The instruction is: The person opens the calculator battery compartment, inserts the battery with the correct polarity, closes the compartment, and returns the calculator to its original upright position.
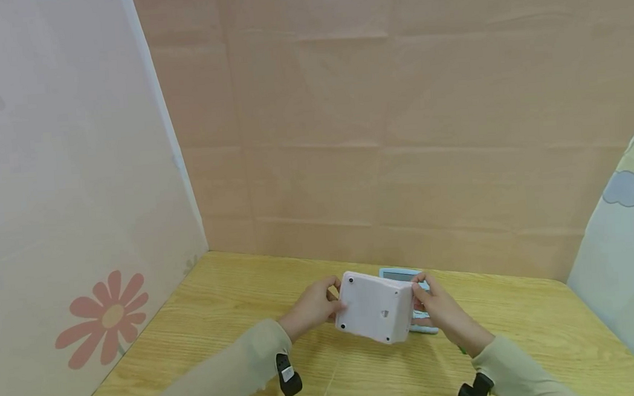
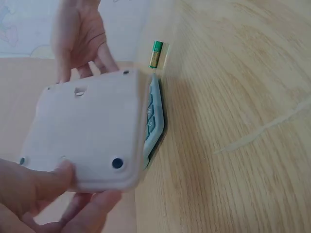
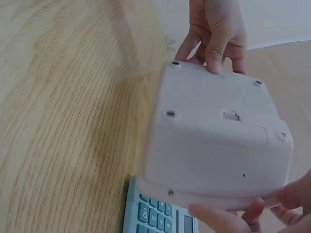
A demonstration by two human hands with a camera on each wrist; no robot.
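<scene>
A pale pink calculator (image 1: pixel 364 307) is held up above the table, its back with dark round feet and a small latch facing me. My left hand (image 1: pixel 315 307) pinches its left edge, thumb on the back and fingers behind. At the opposite, thicker edge, my right hand (image 1: pixel 438 305) grips it. The pink calculator's keys and screen are hidden. Behind it a light blue calculator (image 3: pixel 143 213) lies on the table, keys up and partly covered from view.
A green and gold battery (image 2: pixel 155 54) lies on the wooden table (image 1: pixel 272 358) beyond the blue calculator in the left wrist view. Brown paper (image 1: pixel 400 126) covers the back wall, and a flower-printed panel (image 1: pixel 97 175) stands at the left.
</scene>
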